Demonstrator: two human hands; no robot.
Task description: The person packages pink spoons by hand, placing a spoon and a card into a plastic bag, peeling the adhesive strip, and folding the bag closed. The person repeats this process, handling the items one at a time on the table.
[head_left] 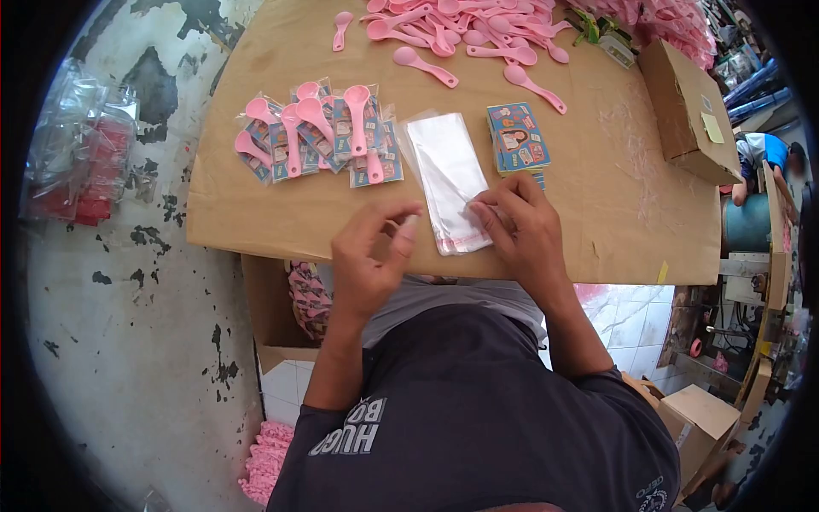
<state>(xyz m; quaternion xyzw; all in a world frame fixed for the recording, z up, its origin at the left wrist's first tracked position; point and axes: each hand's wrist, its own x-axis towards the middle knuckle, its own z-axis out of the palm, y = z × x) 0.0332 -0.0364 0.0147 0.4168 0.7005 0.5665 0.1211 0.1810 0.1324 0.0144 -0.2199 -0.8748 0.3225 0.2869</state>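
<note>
A stack of clear plastic bags (448,175) lies on the brown table between my hands. My right hand (520,224) is at the stack's right edge, thumb and forefinger pinched together; anything between them is too small to make out. My left hand (375,252) hovers at the stack's left, fingers curled, with a gap between thumb and forefinger and nothing visible in it. Just beyond my right hand stands a pile of blue printed cards (519,138). To the left lie packed pink spoons (357,119) in clear bags with cards.
Loose pink spoons (444,24) are heaped at the table's far side. An open cardboard box (687,111) stands at the right edge, near a green-leaved item (587,26). Plastic packets (85,149) lie at the far left. Another person (759,154) is at the right.
</note>
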